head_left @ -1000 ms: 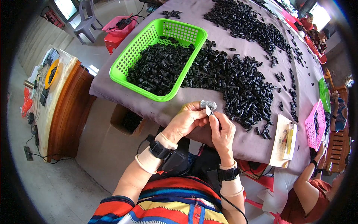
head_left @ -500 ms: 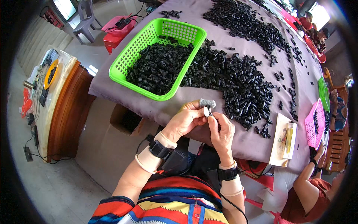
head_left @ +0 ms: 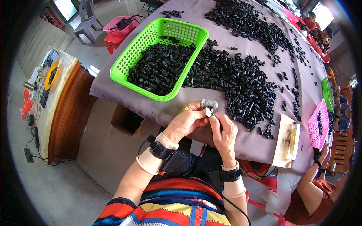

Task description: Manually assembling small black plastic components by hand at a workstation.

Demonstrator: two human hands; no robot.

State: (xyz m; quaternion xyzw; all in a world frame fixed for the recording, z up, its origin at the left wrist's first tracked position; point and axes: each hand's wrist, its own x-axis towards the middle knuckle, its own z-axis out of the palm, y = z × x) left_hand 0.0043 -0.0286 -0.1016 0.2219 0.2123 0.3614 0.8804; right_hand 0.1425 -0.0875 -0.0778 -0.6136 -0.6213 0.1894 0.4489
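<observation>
My left hand (head_left: 190, 117) is closed in a pinch above the table's near edge, a grey knitted sleeve (head_left: 209, 104) covering one fingertip. Between its thumb and fingers shows a sliver of a small black plastic part (head_left: 212, 109), with a small pale flat piece (head_left: 209, 112) by the thumb tip. Close against it, my right hand (head_left: 224, 130) has thumb and forefinger pressed together; what they hold is hidden. Beyond both hands lies a spread heap of black plastic parts (head_left: 245, 90). A green perforated basket (head_left: 166, 98), holding many similar parts, stands to the left of the heap.
The cloth-covered table (head_left: 158, 113) bears more black parts farther back. A booklet (head_left: 283, 145) lies at right, near a pink basket (head_left: 318, 124) and another person's arm (head_left: 311, 177). A cardboard box (head_left: 126, 120) sits below the table; a wooden cabinet (head_left: 69, 116) stands left.
My fingertips and the pale piece between them have shifted very slightly. Both hands stay in the same place, and the basket and heaps look the same.
</observation>
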